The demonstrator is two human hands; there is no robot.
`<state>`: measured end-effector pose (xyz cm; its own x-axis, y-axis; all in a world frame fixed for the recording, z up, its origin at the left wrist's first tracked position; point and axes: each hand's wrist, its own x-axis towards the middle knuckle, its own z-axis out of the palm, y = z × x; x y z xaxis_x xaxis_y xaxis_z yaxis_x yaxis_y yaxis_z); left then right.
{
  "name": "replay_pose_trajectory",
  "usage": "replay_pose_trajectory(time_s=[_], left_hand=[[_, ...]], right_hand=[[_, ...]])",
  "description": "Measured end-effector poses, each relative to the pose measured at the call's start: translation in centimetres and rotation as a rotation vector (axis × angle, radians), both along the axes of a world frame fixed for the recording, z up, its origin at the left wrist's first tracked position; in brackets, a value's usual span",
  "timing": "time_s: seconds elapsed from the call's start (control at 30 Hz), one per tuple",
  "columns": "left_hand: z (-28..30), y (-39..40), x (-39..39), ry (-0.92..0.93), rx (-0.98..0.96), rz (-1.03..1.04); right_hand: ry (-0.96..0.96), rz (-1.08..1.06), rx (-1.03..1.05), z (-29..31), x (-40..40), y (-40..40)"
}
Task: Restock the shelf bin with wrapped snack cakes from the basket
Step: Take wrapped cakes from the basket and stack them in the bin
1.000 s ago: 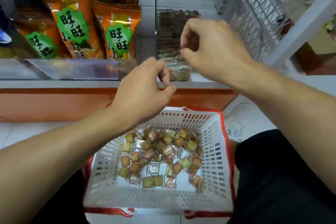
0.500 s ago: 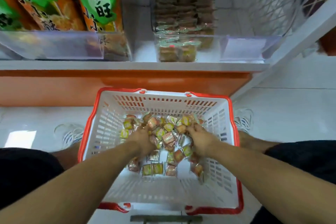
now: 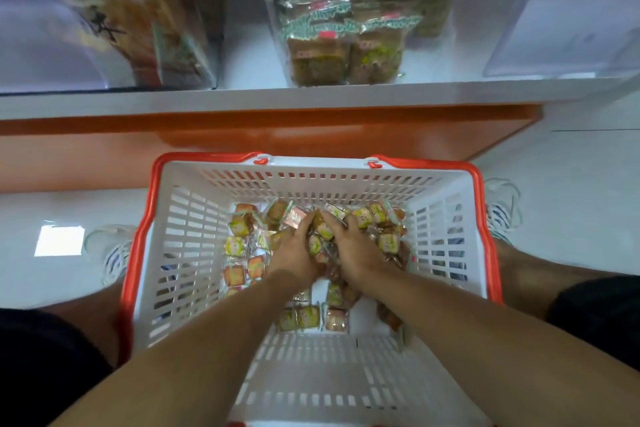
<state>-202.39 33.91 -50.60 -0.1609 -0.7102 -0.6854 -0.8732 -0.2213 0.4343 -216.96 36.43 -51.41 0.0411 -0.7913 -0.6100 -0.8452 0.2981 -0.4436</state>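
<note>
Head view, looking down. Basket (image 3: 166,253), white with a red rim, on the floor (image 3: 571,191) at 6 o'clock of the shelf (image 3: 242,99), between two knees. Cakes (image 3: 239,225) heaped in its far half, a few loose ones toward 6 o'clock. Left hand (image 3: 296,253) and right hand (image 3: 358,248) side by side, buried in the heap, nearly touching. Left fingers curled round several cakes, grasping them. Right fingers likewise curled over a cluster of cakes, grasping, with one yellow-green wrapper pinched between the two hands. Bin (image 3: 346,35), clear plastic, on the shelf at 12 o'clock of the basket, well apart from the hands, holding stacked wrapped cakes behind its front wall. At 9 o'clock of the bin, blurred snack bags (image 3: 145,21) behind a clear guard. At 3 o'clock of the bin, another clear holder (image 3: 561,35). Shoes (image 3: 114,253) beside the basket's left and right walls.
</note>
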Motion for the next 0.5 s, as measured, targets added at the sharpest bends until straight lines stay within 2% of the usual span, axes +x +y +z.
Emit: replay_pose_trajectory(time_s=[0.13,0.27,0.37,0.5], left_hand=[[-0.2,0.5,0.3,0.031,-0.09,-0.002],[0.3,1.4,0.1,0.043,-0.167,-0.049],[0.4,1.6,0.0,0.115,-0.048,0.063],[0.4,1.7,-0.1,0.234,0.169,0.259]], right_hand=[[-0.074,-0.056,-0.013,0.2,-0.4,-0.1],[-0.136,-0.232,-0.061,0.6,-0.6,0.5],[-0.193,-0.229,-0.087,0.9,-0.8,1.0],[-0.215,-0.025,-0.002,1.2,-1.5,0.6]])
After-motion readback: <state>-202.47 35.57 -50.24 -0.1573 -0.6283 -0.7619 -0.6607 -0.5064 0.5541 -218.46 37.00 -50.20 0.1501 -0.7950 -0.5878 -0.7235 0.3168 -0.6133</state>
